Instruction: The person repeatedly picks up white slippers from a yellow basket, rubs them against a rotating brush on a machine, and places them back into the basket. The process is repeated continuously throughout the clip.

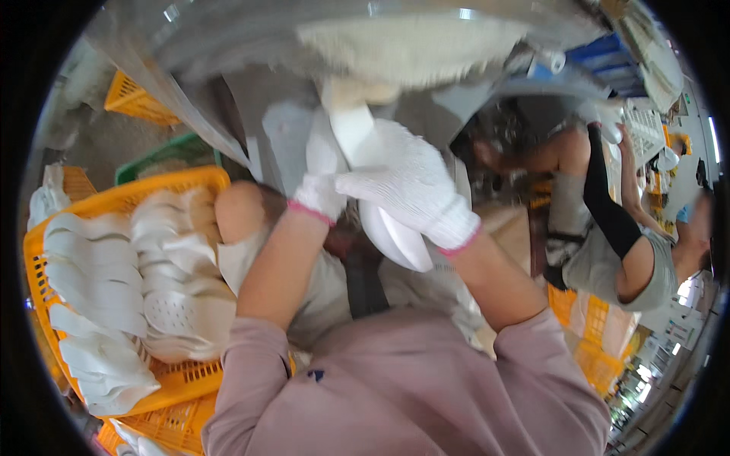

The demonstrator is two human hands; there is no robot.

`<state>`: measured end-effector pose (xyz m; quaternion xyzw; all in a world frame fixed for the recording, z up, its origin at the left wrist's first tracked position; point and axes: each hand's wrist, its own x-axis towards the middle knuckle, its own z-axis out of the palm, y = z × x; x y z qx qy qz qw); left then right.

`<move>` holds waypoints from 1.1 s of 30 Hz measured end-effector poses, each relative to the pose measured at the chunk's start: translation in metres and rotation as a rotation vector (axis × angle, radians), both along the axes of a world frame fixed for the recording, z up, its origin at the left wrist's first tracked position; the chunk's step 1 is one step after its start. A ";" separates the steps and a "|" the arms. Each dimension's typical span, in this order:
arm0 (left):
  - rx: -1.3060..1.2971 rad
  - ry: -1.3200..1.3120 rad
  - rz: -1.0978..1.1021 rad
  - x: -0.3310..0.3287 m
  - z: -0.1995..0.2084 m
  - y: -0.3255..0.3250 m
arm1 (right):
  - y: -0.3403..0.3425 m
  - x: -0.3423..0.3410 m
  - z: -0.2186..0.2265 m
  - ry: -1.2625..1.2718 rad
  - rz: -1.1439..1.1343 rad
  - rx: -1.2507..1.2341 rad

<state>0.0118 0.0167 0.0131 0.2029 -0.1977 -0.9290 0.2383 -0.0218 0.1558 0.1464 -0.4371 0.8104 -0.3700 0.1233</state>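
Beside a yellow crate heaped with curved white shells, a worker in a mauve shirt is holding a white piece in front of the body. Its upper end is pointing toward a pale roller; blur is hiding whether they are touching. The gloved right hand is gripping the piece, fingers curled over it. The gloved left hand is lying along its left side; how far those fingers are bending, I cannot tell. At right, a co-worker is stretching out an arm.
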 end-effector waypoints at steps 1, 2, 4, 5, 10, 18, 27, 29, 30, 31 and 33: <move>0.000 -0.067 0.022 -0.009 -0.012 -0.001 | 0.014 0.012 0.010 0.139 0.054 0.100; -0.010 -0.162 0.101 -0.013 -0.026 0.001 | 0.021 0.023 0.015 0.165 0.105 0.177; -0.394 -0.384 -0.018 -0.028 -0.050 -0.003 | 0.020 0.032 0.026 0.143 0.060 0.294; -0.781 -0.617 -0.034 -0.038 -0.059 -0.012 | 0.013 0.035 0.031 0.120 -0.041 0.255; -0.454 -0.403 0.154 -0.023 -0.043 -0.059 | -0.020 -0.010 0.036 0.635 0.316 0.156; 0.302 -0.126 -0.041 -0.013 0.038 0.030 | 0.150 0.037 -0.028 -0.244 -0.037 0.123; -0.740 -0.561 -0.177 0.029 0.072 0.003 | 0.118 0.000 0.001 -0.063 -0.048 0.049; -1.221 -0.379 -0.097 0.077 0.111 0.016 | 0.200 0.021 -0.003 -0.612 -0.450 0.026; -0.877 -0.178 -0.043 0.093 0.132 0.025 | 0.249 0.030 -0.007 -0.372 -0.507 0.242; -0.453 -0.032 -0.206 0.118 0.154 0.032 | 0.291 0.042 -0.012 -0.233 -0.540 0.528; -0.442 0.071 -0.442 0.145 0.188 0.033 | 0.364 0.066 -0.025 -0.072 -0.454 0.965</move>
